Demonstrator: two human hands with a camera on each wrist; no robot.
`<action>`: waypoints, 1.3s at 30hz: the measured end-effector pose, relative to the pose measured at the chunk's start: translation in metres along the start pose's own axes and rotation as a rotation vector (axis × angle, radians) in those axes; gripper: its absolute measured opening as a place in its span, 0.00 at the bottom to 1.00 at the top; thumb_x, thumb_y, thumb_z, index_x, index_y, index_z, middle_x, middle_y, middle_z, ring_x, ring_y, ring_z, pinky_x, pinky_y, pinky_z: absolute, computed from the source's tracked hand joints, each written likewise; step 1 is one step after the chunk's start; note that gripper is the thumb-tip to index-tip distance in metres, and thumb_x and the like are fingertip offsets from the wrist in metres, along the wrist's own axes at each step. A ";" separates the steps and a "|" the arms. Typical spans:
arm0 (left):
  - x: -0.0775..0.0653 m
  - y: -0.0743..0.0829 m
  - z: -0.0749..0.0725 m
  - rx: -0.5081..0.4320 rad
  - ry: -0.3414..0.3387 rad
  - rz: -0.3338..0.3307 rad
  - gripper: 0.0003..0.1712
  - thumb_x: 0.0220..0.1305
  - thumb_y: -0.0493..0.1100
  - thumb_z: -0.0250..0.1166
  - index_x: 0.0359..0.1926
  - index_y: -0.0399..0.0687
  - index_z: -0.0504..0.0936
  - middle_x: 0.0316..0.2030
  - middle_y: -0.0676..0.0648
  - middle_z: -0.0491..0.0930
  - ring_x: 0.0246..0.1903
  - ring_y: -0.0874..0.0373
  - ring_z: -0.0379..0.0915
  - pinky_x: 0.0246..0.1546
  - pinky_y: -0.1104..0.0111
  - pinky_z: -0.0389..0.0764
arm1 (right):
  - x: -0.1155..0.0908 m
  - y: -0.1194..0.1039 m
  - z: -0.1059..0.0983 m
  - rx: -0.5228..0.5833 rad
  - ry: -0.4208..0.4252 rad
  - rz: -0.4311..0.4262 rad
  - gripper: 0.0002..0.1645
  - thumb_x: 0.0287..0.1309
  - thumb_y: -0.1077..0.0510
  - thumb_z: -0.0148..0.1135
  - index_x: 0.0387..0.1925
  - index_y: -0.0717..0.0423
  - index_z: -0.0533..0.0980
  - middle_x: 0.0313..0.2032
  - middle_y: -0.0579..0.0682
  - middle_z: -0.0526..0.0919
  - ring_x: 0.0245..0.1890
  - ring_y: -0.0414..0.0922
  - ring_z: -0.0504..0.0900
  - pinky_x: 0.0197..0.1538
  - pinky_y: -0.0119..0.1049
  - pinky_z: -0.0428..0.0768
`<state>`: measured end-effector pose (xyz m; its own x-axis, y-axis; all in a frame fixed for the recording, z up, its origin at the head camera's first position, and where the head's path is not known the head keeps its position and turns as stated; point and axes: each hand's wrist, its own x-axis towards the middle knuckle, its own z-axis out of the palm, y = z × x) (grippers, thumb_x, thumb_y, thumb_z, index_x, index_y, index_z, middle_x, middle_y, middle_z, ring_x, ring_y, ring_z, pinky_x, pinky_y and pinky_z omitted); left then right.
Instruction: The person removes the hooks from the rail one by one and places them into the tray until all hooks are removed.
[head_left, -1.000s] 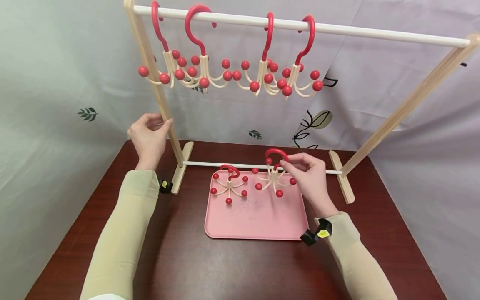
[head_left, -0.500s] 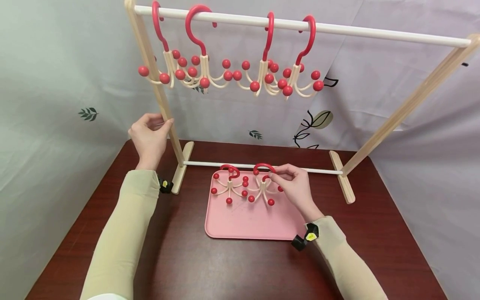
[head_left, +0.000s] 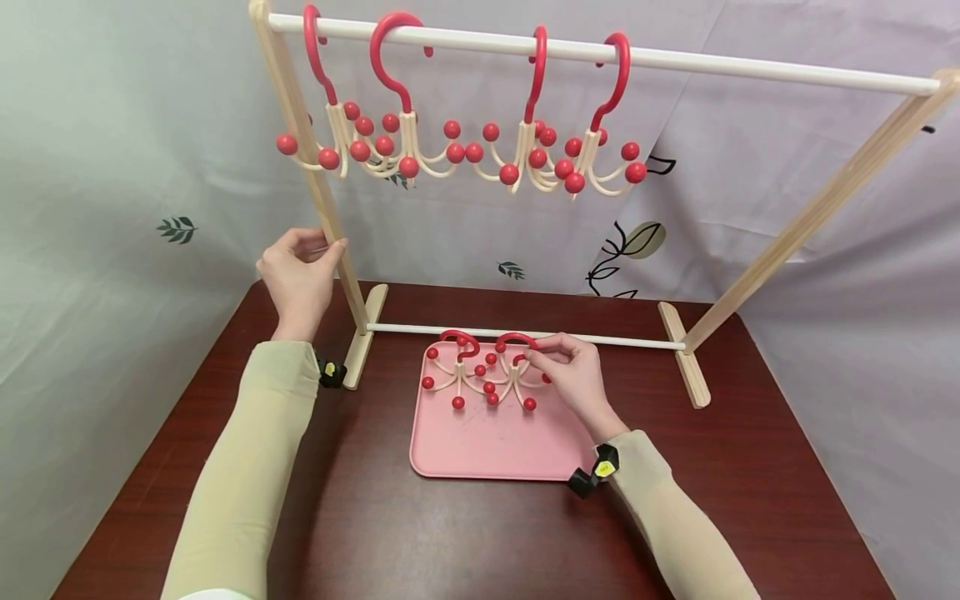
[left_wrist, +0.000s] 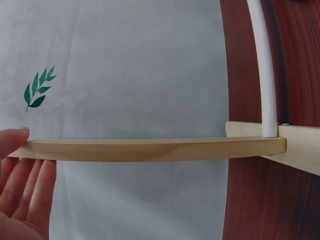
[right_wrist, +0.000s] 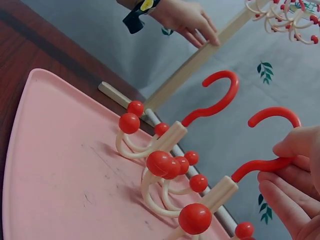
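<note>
My left hand (head_left: 298, 275) grips the rack's left wooden post (left_wrist: 150, 150), thumb on one side and fingers on the other in the left wrist view. My right hand (head_left: 576, 377) pinches the red hook of a multi-arm hanger (right_wrist: 255, 167), thumb and fingers meeting below the hook's bend. Cream arms with red ball tips spread from its stem over the pink tray (head_left: 495, 454). Close on its left stands a matching hanger (head_left: 460, 368), whose balls overlap the held one's in the head view.
Several like hangers (head_left: 408, 125) hang by their red hooks from the rack's white top rod (head_left: 720, 65). A white lower rod (head_left: 630, 340) runs behind the tray, between the rack's wooden feet (head_left: 684, 358). Patterned cloth (head_left: 450, 233) covers the wall behind the dark table (head_left: 375, 517).
My right hand has moved left and slightly down with its hanger, bringing it up beside the other hanger on the tray. The left hand stays on the post.
</note>
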<state>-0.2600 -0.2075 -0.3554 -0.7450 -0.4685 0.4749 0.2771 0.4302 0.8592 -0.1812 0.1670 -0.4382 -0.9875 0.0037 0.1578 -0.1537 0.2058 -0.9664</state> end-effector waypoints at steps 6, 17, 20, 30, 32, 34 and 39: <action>0.000 0.000 0.000 0.005 0.002 0.004 0.14 0.58 0.43 0.78 0.42 0.40 0.89 0.38 0.46 0.89 0.36 0.68 0.84 0.40 0.76 0.84 | -0.001 -0.001 0.004 -0.012 0.000 0.026 0.14 0.56 0.57 0.78 0.42 0.58 0.86 0.40 0.52 0.89 0.40 0.45 0.89 0.44 0.53 0.87; 0.000 -0.001 0.001 -0.008 0.005 0.017 0.15 0.58 0.44 0.78 0.42 0.39 0.89 0.38 0.44 0.89 0.35 0.68 0.84 0.39 0.76 0.84 | -0.002 -0.001 0.006 -0.004 0.005 0.067 0.14 0.58 0.57 0.76 0.44 0.58 0.86 0.39 0.53 0.89 0.40 0.46 0.89 0.42 0.51 0.87; 0.000 0.000 0.001 -0.001 0.007 0.014 0.14 0.58 0.43 0.78 0.42 0.40 0.89 0.38 0.45 0.89 0.35 0.68 0.84 0.39 0.76 0.84 | -0.001 0.000 0.006 0.022 0.002 0.067 0.15 0.58 0.57 0.76 0.45 0.60 0.86 0.40 0.55 0.89 0.40 0.45 0.89 0.40 0.43 0.87; 0.000 0.000 0.000 0.000 0.008 0.010 0.15 0.58 0.44 0.78 0.42 0.39 0.89 0.38 0.44 0.89 0.35 0.68 0.84 0.40 0.76 0.84 | -0.003 0.004 0.005 0.043 -0.009 0.047 0.16 0.57 0.59 0.77 0.46 0.60 0.85 0.42 0.56 0.88 0.40 0.45 0.89 0.43 0.47 0.88; -0.001 0.001 0.000 -0.003 0.011 0.011 0.15 0.58 0.44 0.78 0.41 0.39 0.89 0.38 0.44 0.89 0.35 0.68 0.84 0.39 0.76 0.84 | -0.003 0.004 0.005 0.045 -0.015 0.034 0.16 0.57 0.59 0.77 0.47 0.58 0.85 0.43 0.56 0.88 0.41 0.46 0.89 0.45 0.49 0.87; -0.001 0.002 0.000 -0.005 0.013 0.008 0.15 0.58 0.43 0.78 0.41 0.39 0.89 0.38 0.43 0.89 0.35 0.69 0.84 0.39 0.76 0.84 | -0.005 0.004 0.003 0.057 -0.019 0.026 0.16 0.57 0.60 0.77 0.48 0.57 0.85 0.44 0.56 0.88 0.42 0.47 0.89 0.46 0.49 0.87; -0.001 0.003 0.000 0.001 0.013 0.013 0.15 0.58 0.43 0.78 0.42 0.39 0.89 0.38 0.44 0.89 0.35 0.69 0.84 0.39 0.76 0.84 | -0.008 0.002 -0.005 0.082 -0.014 0.015 0.20 0.56 0.58 0.78 0.51 0.57 0.85 0.47 0.54 0.88 0.44 0.47 0.88 0.49 0.38 0.86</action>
<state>-0.2582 -0.2061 -0.3538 -0.7334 -0.4725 0.4888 0.2864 0.4374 0.8525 -0.1738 0.1719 -0.4405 -0.9900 -0.0073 0.1405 -0.1403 0.1246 -0.9822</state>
